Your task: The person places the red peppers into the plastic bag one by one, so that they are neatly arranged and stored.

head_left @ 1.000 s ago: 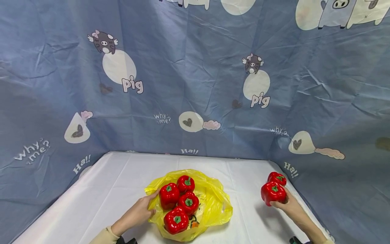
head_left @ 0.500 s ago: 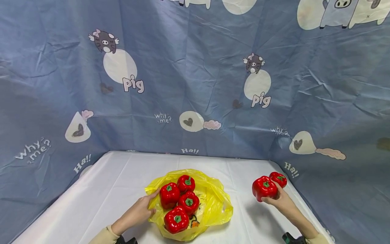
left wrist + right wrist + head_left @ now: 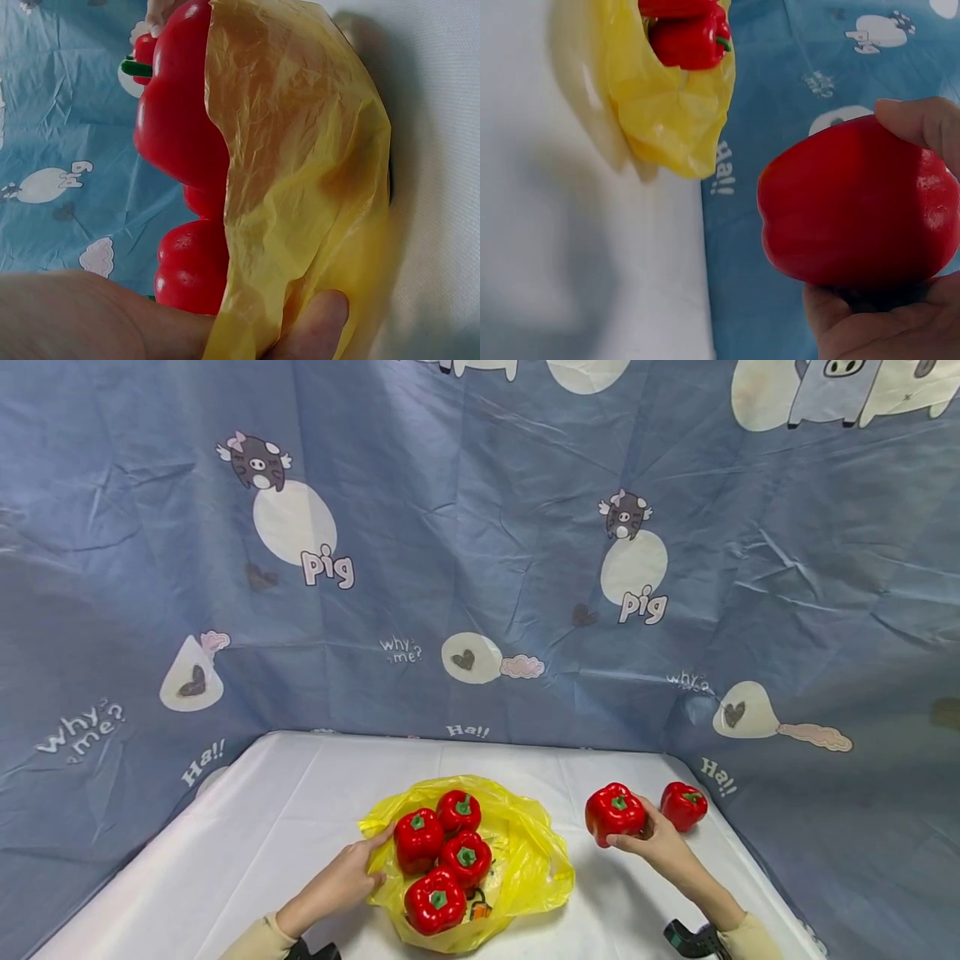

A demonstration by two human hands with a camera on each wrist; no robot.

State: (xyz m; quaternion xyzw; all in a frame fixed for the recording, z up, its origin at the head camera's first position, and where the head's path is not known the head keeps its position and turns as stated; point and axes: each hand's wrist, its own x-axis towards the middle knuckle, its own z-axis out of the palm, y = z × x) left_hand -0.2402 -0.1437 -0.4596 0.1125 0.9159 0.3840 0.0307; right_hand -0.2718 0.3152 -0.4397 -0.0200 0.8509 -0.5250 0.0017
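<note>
In the head view, a yellow plastic bag sits with its mouth spread wide, several red bell peppers with green stems inside it. My left hand pinches the bag's left rim, the thumb outside the film in the left wrist view. To the right of the bag, my right hand grips another red bell pepper above the table. The right wrist view has thumb and fingers on opposite sides of this pepper.
One more red bell pepper lies near the right edge of the white table. A small orange and black item shows in the bag. Blue printed cloth hangs behind the table and along both sides.
My right hand has moved left with its bell pepper, away from the one lying at the right edge. The left hand and the bag have stayed in place.
</note>
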